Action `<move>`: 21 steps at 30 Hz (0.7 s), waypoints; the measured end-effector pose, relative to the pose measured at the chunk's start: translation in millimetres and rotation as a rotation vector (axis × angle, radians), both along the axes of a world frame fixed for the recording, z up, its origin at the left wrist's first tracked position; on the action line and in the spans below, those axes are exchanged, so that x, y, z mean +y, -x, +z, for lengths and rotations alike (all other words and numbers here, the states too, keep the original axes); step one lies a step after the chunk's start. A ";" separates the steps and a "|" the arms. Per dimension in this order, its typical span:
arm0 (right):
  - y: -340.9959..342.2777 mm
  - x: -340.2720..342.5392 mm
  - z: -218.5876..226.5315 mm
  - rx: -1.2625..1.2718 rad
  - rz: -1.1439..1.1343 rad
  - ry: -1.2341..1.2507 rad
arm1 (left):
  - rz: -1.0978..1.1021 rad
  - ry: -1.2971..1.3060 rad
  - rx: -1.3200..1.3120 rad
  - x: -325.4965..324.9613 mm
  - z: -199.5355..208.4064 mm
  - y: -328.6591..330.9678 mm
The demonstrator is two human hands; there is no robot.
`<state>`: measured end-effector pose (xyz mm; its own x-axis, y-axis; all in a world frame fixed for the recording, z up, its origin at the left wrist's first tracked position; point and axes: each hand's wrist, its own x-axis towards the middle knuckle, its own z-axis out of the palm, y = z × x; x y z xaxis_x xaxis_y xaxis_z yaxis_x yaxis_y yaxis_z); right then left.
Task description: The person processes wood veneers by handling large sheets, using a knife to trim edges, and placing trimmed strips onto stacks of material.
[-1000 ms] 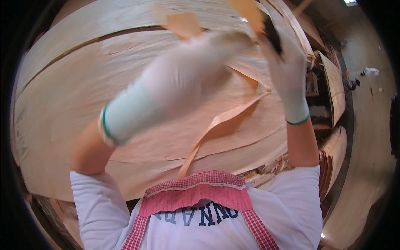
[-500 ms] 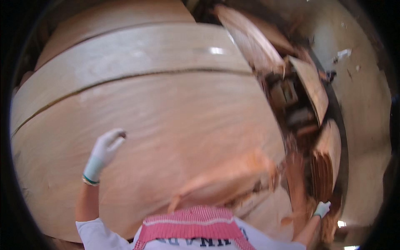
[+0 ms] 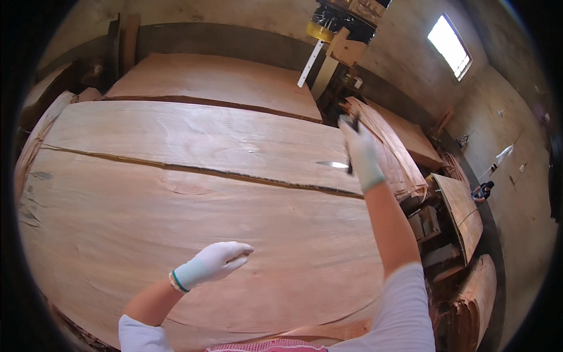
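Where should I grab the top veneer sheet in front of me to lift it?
Likely the near edge of the top veneer sheet, just below the left hand. It lies flat and wide, so pinch its thin rim from the person's side, where that edge overhangs the stack.

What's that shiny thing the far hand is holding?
Find the big pale wooden veneer sheets covering the work surface. At their right edge, the white-gloved right hand grips a small knife. Its silvery blade is the only shiny metal among all the wood.

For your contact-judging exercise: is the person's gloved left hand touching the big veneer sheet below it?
Cannot tell. In the head view the left hand, fingers extended, lies over the veneer sheet, but looking from above shows neither contact nor a gap plainly.
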<state>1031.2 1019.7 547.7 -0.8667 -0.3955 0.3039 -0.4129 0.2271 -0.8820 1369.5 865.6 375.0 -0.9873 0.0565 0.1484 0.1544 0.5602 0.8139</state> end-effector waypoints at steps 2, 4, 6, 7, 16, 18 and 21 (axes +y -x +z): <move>45.6 -67.9 5.5 -0.092 0.160 0.244 | 0.040 0.008 -0.007 -11.4 -2.7 -6.7; 46.7 -126.7 16.7 -0.154 0.224 0.337 | 0.107 -0.021 -0.067 -27.1 -12.6 -20.1; 65.2 -156.0 16.0 -0.118 0.240 0.401 | 0.157 -0.055 -0.116 -36.4 -19.9 -25.6; 65.4 -168.3 14.3 -0.091 0.202 0.397 | 0.167 -0.030 -0.114 -41.7 -21.9 -29.1; 0.0 -150.5 -108.6 -0.340 0.298 0.336 | 0.318 0.099 0.200 -74.7 -34.9 66.1; -22.9 -131.9 -150.0 -0.427 0.275 0.208 | 0.333 0.167 0.336 -85.3 -10.4 120.4; -83.1 -113.7 -192.3 -0.606 0.309 0.137 | 0.381 -0.060 0.317 -92.3 65.4 175.9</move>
<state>1114.3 906.0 355.4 -0.7534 -0.6439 -0.1335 0.1340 0.0484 -0.9898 1193.6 773.3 440.4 -0.8419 -0.3171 0.4367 0.1933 0.5783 0.7926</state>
